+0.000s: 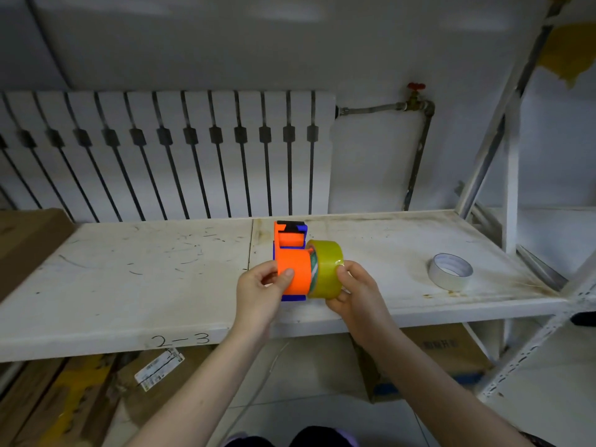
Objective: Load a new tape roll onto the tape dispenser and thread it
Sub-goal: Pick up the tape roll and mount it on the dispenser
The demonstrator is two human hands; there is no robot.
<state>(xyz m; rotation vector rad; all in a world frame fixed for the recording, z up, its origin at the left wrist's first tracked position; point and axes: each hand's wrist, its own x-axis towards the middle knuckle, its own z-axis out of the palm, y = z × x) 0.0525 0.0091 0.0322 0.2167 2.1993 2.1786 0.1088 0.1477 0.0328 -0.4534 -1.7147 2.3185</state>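
Observation:
An orange and blue tape dispenser (292, 253) stands on the white shelf (129, 279), near its front edge. My left hand (261, 290) grips the dispenser's orange round housing from the left, thumb on top. A yellowish clear tape roll (325, 269) is pressed against the dispenser's right side, partly over its hub. My right hand (354, 293) holds that roll from the right, fingers around its rim. The hub itself is hidden behind the roll.
An empty white tape core (450, 271) lies on the shelf to the right. A cardboard box (25, 240) sits at the shelf's left end. A radiator (167, 150) lines the wall behind. The shelf's upright post (511, 195) stands at the right; boxes (451, 350) lie below.

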